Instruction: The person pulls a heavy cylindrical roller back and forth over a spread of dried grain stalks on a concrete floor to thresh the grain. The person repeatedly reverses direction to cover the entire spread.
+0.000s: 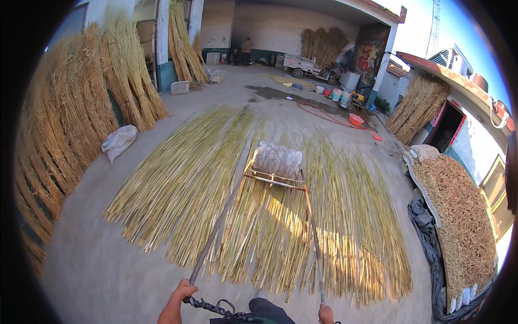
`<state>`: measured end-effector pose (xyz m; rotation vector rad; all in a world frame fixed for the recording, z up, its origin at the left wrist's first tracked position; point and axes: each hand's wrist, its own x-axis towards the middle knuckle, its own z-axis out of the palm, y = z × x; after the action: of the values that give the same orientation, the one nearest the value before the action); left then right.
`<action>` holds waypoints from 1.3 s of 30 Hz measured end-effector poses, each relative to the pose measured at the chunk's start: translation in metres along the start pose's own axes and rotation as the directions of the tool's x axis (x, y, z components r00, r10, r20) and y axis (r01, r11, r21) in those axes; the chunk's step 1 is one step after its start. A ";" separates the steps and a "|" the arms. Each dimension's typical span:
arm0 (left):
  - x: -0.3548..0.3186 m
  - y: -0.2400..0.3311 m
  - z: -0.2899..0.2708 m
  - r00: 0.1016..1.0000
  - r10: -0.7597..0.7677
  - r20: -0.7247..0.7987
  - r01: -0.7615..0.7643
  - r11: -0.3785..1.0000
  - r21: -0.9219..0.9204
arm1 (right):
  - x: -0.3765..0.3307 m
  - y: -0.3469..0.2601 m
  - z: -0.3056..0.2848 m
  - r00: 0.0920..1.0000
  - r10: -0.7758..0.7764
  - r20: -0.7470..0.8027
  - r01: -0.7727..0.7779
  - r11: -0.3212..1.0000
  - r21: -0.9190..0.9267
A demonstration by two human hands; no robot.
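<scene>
Head view, looking down a courtyard. Left hand (178,296) wrapped around the left handle pole (216,229), a chain (213,308) hanging just beside it; right hand (326,314) closed on the right handle pole (313,237), partly cut off by the lower edge. Stone roller (278,160) well ahead of both hands, long axis lying crosswise, resting on the spread reeds (178,189) over the concrete floor. Neither hand clearly nearer. Fingers hard to make out; roller's far side hidden.
</scene>
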<state>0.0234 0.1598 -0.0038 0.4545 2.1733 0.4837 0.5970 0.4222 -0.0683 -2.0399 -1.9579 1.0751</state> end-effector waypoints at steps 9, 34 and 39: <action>0.033 0.079 0.006 0.997 -0.009 -0.071 0.011 0.999 0.038 | 0.091 -0.002 -0.009 0.982 0.140 0.129 -0.158 0.977 0.144; 0.225 0.213 -0.083 0.999 0.022 0.049 -0.021 1.000 -0.022 | 0.284 -0.161 -0.026 0.994 0.044 0.103 -0.037 0.997 -0.066; 0.252 0.248 -0.095 0.998 0.047 0.030 -0.047 0.999 -0.018 | 0.310 -0.199 -0.040 0.999 -0.030 0.015 0.033 0.960 -0.279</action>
<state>-0.1611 0.4760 0.0051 0.5013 2.1317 0.5183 0.4273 0.7517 -0.0560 -2.1289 -2.2509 0.8445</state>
